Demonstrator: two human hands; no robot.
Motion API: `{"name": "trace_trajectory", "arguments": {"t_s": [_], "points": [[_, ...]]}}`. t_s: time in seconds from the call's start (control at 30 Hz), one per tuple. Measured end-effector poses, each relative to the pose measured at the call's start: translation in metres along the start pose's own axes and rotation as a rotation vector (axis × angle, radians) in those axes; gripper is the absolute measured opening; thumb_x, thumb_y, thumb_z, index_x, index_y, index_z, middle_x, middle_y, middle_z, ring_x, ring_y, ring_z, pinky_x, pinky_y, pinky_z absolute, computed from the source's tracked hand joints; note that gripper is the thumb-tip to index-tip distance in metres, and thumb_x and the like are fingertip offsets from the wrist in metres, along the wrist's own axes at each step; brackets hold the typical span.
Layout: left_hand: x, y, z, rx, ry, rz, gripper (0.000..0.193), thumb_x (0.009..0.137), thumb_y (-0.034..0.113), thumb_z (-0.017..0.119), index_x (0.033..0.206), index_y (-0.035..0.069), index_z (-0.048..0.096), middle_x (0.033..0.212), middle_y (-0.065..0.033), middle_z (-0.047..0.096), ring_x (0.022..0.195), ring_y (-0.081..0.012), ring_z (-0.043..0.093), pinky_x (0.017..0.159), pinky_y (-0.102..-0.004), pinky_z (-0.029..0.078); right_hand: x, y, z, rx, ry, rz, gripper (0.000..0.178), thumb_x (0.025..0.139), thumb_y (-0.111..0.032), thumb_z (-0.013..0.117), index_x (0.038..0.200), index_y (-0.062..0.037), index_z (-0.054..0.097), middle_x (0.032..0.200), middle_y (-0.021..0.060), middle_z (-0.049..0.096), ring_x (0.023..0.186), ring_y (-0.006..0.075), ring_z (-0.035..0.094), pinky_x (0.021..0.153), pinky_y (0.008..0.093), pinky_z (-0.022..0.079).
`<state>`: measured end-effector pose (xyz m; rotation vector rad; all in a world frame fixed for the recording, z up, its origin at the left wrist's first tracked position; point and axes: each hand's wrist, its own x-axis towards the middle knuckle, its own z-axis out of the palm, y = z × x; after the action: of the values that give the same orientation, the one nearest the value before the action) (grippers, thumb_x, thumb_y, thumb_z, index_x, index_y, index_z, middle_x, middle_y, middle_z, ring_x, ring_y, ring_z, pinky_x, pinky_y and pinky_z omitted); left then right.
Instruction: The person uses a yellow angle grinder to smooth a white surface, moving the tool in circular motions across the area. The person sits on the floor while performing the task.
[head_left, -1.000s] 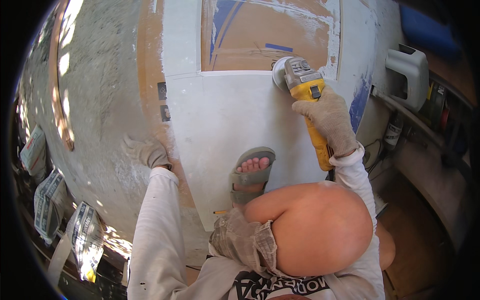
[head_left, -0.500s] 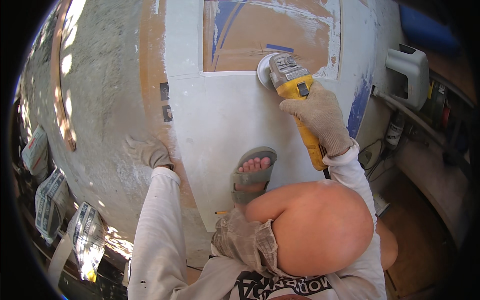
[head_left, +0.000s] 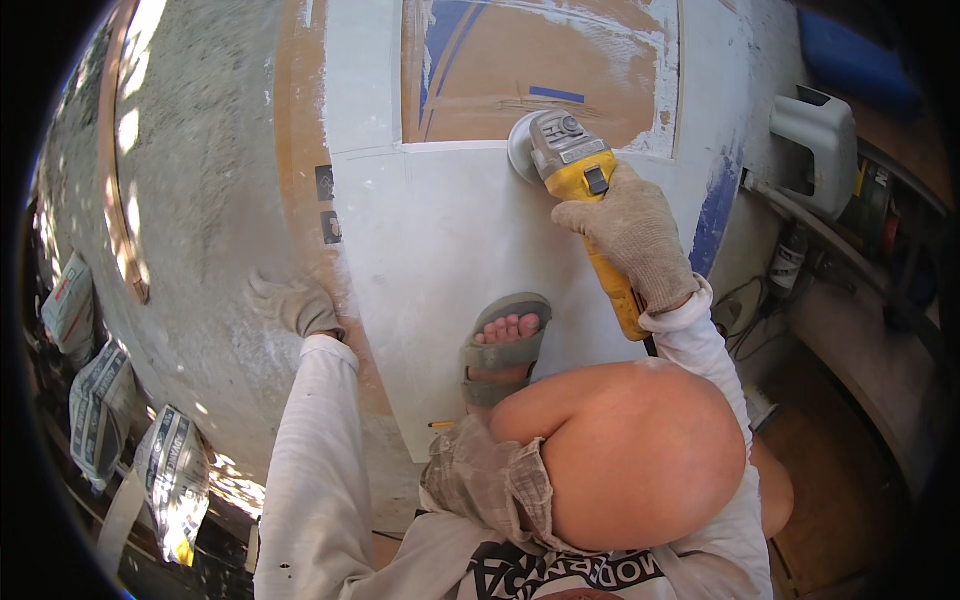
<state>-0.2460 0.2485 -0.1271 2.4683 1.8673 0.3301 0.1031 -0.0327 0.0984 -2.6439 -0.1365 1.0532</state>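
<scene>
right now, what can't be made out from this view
All in the head view:
- Grinder grip: partly covered by right hand
- Disc underside: hidden by the disc itself
- Left hand palm: hidden by its own back
- Blue object, upper right: cut off by the dark rim

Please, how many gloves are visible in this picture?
2. The left glove is on the left hand, spread over the grey concrete; the right glove is on the right hand, wrapped around the yellow grinder. Others may be hidden in dark areas.
</scene>
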Motion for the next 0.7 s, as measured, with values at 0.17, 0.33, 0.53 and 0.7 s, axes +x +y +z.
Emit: {"name": "trace_trajectory", "arguments": {"t_s": [0.17, 0.33, 0.53, 0.7], "points": [[0.001, 0.001, -0.001, 0.031, -0.006, 0.000, 0.072, 0.117, 0.055, 0.058, 0.165, 0.002, 0.050, 0.169, -0.0245, 0.048, 0.158, -0.0425, 0.044, 0.131, -0.0541, 0.038, 0.001, 0.013, -0.009, 0.003, 0.031, -0.003, 0.066, 0.080, -0.040, 0.088, 0.118, 0.0112, 0.071, 0.090, 0.0255, 0.080, 0.083, 0.0404, 0.082, 0.077, 0.0486, 0.064], [0.003, 0.000, 0.000, -0.015, -0.013, -0.027, 0.072, 0.116, 0.055, 0.058, 0.164, 0.001, 0.051, 0.169, -0.0259, 0.048, 0.158, -0.0438, 0.045, 0.130, -0.0535, 0.039, 0.001, 0.028, -0.017, 0.006, 0.046, 0.044, 0.064, 0.082, -0.040, 0.088, 0.117, 0.0112, 0.071, 0.085, 0.0222, 0.079, 0.079, 0.0356, 0.081, 0.074, 0.0454, 0.064], [0.006, -0.003, 0.001, -0.062, -0.032, -0.048, 0.074, 0.116, 0.056, 0.058, 0.165, 0.000, 0.051, 0.169, -0.0268, 0.048, 0.157, -0.0448, 0.046, 0.130, -0.0540, 0.040, 0.003, 0.045, -0.032, 0.042, 0.075, 0.086, 0.064, 0.082, -0.038, 0.090, 0.117, 0.0109, 0.071, 0.085, 0.0204, 0.079, 0.078, 0.0338, 0.081, 0.074, 0.0445, 0.064], [0.010, -0.002, -0.004, -0.059, -0.054, -0.049, 0.075, 0.117, 0.056, 0.057, 0.165, -0.001, 0.050, 0.169, -0.0275, 0.049, 0.157, -0.0451, 0.047, 0.129, -0.0540, 0.041, 0.004, 0.062, -0.041, 0.018, 0.108, 0.123, 0.066, 0.082, -0.039, 0.091, 0.119, 0.0107, 0.071, 0.087, 0.0207, 0.080, 0.080, 0.0343, 0.082, 0.076, 0.0440, 0.065]]}}
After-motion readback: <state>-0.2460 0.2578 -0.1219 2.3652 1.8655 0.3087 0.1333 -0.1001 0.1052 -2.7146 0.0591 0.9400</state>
